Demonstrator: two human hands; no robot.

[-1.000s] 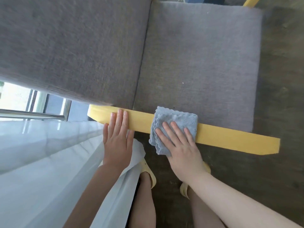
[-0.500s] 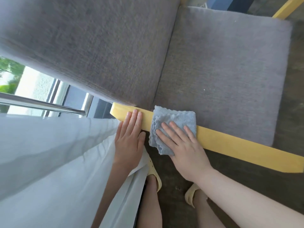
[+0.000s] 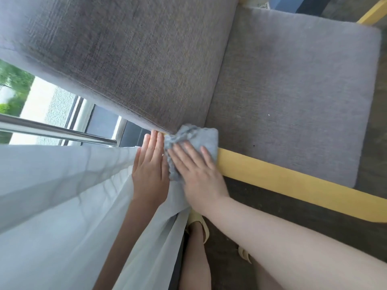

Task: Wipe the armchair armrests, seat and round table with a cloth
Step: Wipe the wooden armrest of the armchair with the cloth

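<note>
A yellow wooden armrest runs from the chair's back corner down to the right edge. The blue-grey cloth lies bunched on its back end, next to the grey backrest. My right hand presses flat on the cloth with straight fingers. My left hand lies flat beside it, fingers straight, on the armrest's end and the white curtain. The grey seat cushion fills the upper right. The round table is out of view.
A white sheer curtain hangs at the lower left, with a metal rail and a window behind it. The far yellow armrest shows at the top right. Dark floor lies under the chair; my feet in yellow sandals stand below.
My right hand has slid the cloth left along the armrest to its back end, where the cloth bunched up against my left hand. The view has shifted left.
</note>
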